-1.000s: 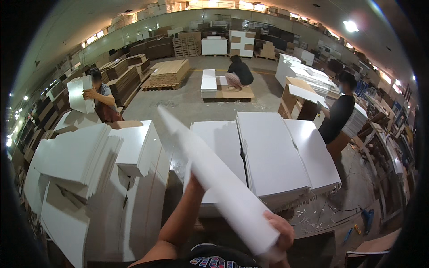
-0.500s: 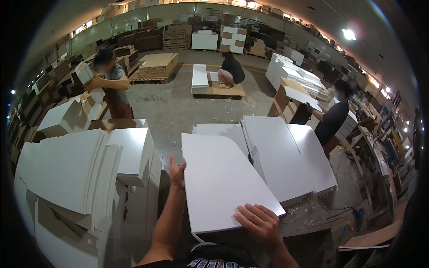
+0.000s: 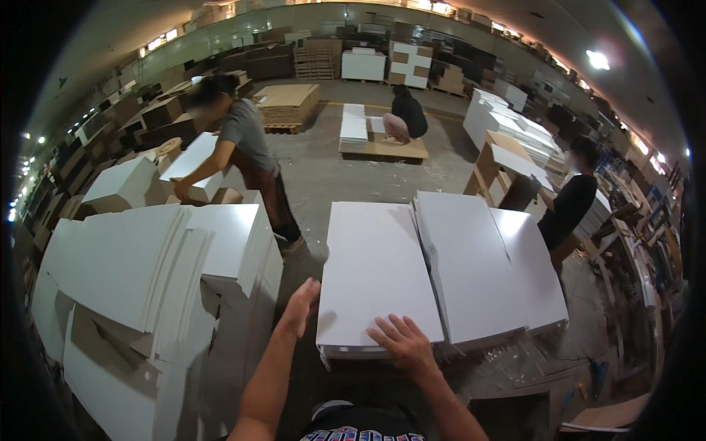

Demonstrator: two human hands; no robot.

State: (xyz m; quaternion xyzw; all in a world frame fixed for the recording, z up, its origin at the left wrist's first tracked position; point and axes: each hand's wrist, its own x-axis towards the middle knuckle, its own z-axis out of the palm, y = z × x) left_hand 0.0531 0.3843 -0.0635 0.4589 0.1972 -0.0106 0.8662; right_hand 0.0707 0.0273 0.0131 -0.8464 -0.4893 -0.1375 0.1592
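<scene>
A white rectangular panel (image 3: 375,272) lies squared up on top of a stack in front of me. My left hand (image 3: 300,309) is at the panel's left edge, fingers stretched out and not wrapped round it. Flat on the panel's near right corner rests my right hand (image 3: 406,344), its fingers spread. Right of this panel stand two more stacks of white panels, a taller one (image 3: 474,268) and a lower one (image 3: 531,264).
At my left are large stacks of white panels (image 3: 110,264). Beyond them a co-worker (image 3: 250,140) bends over a white board. Another co-worker (image 3: 406,117) crouches on a low wooden platform (image 3: 393,151), and a third (image 3: 573,206) stands at the right beside a wooden cabinet frame (image 3: 482,176).
The panel, tilted between my hands before, now lies flat on the stack. My left hand has dropped lower along its edge. The left co-worker has leaned down with the boards.
</scene>
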